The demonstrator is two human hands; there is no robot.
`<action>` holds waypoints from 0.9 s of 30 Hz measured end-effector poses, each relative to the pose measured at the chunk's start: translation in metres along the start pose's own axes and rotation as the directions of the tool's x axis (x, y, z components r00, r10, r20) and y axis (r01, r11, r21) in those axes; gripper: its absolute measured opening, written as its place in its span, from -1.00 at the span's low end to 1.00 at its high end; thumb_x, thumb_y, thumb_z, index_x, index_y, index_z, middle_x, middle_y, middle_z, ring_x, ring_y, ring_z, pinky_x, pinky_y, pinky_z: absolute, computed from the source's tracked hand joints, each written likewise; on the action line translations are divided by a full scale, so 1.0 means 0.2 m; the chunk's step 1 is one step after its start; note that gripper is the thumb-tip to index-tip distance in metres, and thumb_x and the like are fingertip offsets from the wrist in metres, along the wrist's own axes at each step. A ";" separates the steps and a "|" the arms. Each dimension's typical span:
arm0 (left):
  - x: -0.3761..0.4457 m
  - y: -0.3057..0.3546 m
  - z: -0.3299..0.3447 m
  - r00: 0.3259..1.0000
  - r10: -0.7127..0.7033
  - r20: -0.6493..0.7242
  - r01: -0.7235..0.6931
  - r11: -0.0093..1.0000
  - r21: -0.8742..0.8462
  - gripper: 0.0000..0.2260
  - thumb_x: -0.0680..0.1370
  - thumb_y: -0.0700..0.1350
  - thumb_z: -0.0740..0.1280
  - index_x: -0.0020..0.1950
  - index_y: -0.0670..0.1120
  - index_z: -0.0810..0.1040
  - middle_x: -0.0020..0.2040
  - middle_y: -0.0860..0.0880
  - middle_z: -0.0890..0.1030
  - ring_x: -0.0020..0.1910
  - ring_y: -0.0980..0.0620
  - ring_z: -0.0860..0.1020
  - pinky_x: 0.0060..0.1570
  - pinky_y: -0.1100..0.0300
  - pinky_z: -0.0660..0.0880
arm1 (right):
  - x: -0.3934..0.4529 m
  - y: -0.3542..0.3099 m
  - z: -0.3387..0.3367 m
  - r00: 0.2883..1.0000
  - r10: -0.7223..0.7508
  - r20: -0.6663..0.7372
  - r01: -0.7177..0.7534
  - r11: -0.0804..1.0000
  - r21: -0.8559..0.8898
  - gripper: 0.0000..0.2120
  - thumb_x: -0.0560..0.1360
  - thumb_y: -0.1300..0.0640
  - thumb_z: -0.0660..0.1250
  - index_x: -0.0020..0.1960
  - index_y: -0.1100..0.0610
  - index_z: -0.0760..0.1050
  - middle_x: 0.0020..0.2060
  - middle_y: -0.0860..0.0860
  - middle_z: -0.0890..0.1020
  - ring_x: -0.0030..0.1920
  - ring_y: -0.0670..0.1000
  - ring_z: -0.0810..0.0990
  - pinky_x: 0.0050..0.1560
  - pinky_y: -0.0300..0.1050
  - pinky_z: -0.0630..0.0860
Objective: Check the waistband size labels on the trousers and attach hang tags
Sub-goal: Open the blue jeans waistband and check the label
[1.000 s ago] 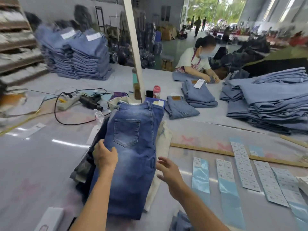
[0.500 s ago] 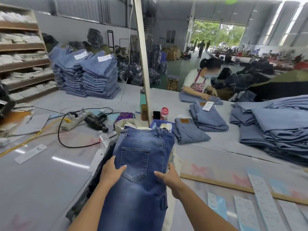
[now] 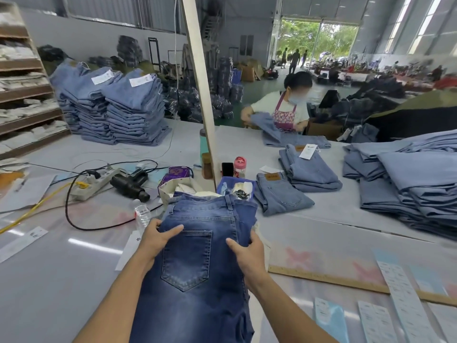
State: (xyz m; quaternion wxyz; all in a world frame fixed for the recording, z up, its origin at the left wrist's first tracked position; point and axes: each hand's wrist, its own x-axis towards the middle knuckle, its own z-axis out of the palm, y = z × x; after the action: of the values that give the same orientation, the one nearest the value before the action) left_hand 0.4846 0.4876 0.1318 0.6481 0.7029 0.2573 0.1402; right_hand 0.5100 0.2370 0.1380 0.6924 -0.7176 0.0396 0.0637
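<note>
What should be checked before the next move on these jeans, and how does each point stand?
1. Both hands on the jeans: ok. Left hand and right hand grip the two sides near the back pocket.
2. Waistband in view: ok, it lies at the far end, back side up.
3. Size label readable: cannot tell, no label shows from this side.
4. Hang tag already attached: cannot tell, none shows on this pair.
5. Tags within reach: cannot tell. Label strips lie to the right, but what they are is unclear.
6. Bottle beside the left hand: not ok, it stands close to the jeans.
</note>
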 end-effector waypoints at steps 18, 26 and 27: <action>-0.46 0.35 0.09 0.559 0.146 0.816 -0.312 0.949 0.044 -0.72 0.45 -0.36 0.52 0.08 -0.08 0.66 0.04 -0.17 0.71 0.07 -0.08 0.67 0.07 0.03 0.63 | 0.00 0.08 -0.12 0.977 -0.164 0.137 0.162 0.986 0.026 0.03 0.30 0.06 0.69 0.51 -0.37 0.13 0.43 -0.17 0.47 0.33 -0.18 0.52 0.27 -0.07 0.56; -0.07 0.16 0.02 0.984 0.161 0.077 -0.168 0.980 0.108 -0.49 0.46 -0.23 0.57 0.38 -0.07 0.54 0.29 -0.02 0.60 0.28 -0.02 0.56 0.28 0.12 0.46 | 0.10 -0.04 -0.08 0.979 0.037 0.202 -0.073 0.982 0.174 -0.50 0.42 0.24 0.58 0.31 0.08 0.54 0.09 0.00 0.73 0.10 0.03 0.71 0.18 0.08 0.63; -0.04 0.15 0.02 0.986 0.105 0.128 -0.122 0.984 0.129 -0.41 0.44 -0.21 0.58 0.43 -0.11 0.48 0.33 -0.03 0.56 0.33 -0.03 0.53 0.25 0.17 0.45 | 0.11 -0.05 -0.07 0.984 0.029 0.177 -0.049 0.993 0.110 -0.54 0.44 0.24 0.57 0.30 0.14 0.54 0.10 0.02 0.72 0.11 0.04 0.70 0.22 0.11 0.61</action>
State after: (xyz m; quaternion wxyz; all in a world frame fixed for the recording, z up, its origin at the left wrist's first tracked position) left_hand 0.4863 0.4788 0.1614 0.6039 0.7663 0.1861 0.1165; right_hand 0.5347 0.2236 0.1459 0.7315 -0.6678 -0.0036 0.1377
